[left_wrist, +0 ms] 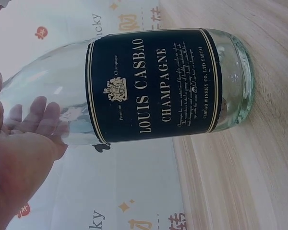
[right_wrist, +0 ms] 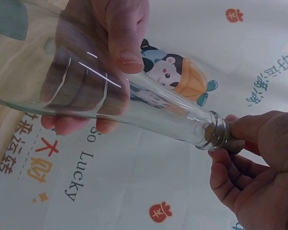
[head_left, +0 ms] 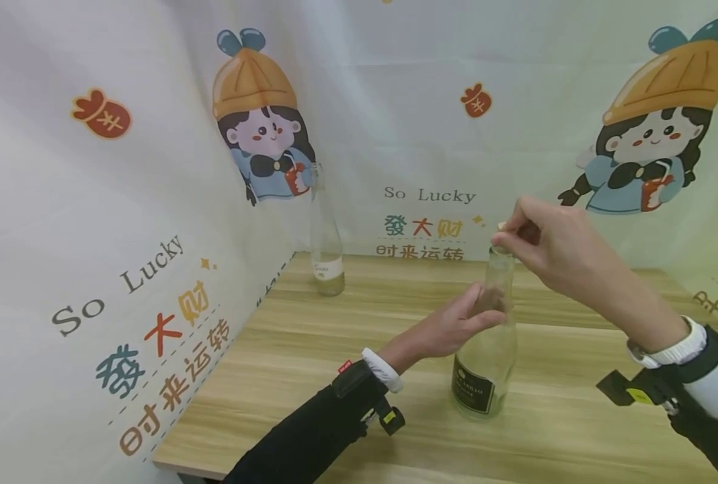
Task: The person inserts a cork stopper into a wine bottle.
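A clear glass champagne bottle (head_left: 504,356) with a black label (left_wrist: 153,86) stands upright on the wooden table. My left hand (head_left: 446,327) grips it around the tapering upper part, fingers wrapped behind the glass. At the bottle's mouth (right_wrist: 216,130), my right hand (head_left: 555,245) pinches a cork (right_wrist: 234,145) between thumb and fingers. In the right wrist view the cork's lower end sits inside the mouth, while its outer end is partly covered by the fingers. Only a small pale bit of it shows in the head view.
A second clear bottle (head_left: 327,242) with a white label stands near the table's back left corner. The wood-grain table (head_left: 286,376) meets a printed cloth backdrop (head_left: 347,121) at the back and left. Wrist cameras are strapped over both dark sleeves.
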Demonstrator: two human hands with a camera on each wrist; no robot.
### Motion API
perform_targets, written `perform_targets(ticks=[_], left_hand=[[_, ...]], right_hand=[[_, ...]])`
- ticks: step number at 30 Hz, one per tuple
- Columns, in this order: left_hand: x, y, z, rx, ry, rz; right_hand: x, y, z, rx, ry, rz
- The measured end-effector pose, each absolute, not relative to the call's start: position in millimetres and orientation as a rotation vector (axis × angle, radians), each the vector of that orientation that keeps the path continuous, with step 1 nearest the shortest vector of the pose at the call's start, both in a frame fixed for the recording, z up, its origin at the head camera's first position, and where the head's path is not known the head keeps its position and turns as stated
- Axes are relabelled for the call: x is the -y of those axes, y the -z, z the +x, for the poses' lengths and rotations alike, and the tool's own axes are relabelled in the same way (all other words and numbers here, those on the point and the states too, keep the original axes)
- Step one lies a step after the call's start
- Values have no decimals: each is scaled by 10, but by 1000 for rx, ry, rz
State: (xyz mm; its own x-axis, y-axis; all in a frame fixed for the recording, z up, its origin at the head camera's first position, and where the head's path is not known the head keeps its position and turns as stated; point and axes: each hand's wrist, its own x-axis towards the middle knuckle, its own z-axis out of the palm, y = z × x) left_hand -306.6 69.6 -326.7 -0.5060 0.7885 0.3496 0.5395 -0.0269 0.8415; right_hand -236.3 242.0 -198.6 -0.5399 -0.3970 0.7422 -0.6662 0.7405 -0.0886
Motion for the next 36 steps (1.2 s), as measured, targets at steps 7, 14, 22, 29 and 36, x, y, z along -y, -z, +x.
perform_targets(ticks=[7,14,22,29,36], left_hand=[[-692,3265,-3078,-2015,-1544,1420],[-688,3233,-3107,-2040,-1537,1422],[-693,3224,-3097,-2064,-1486,1444],[-648,3168,-3078,-2226,-1345,1381],[-559,3136,-3051,-2398,-1201,1424]], right_hand=[[-2380,1992,-2349,2217,-450,746],[-2345,1968,-2366,2194,-450,746],[-2386,2064,-2356,2168,-569,732],[-2409,2164,-2353,2107,-608,697],[-2492,2386,-2382,2097,-677,721]])
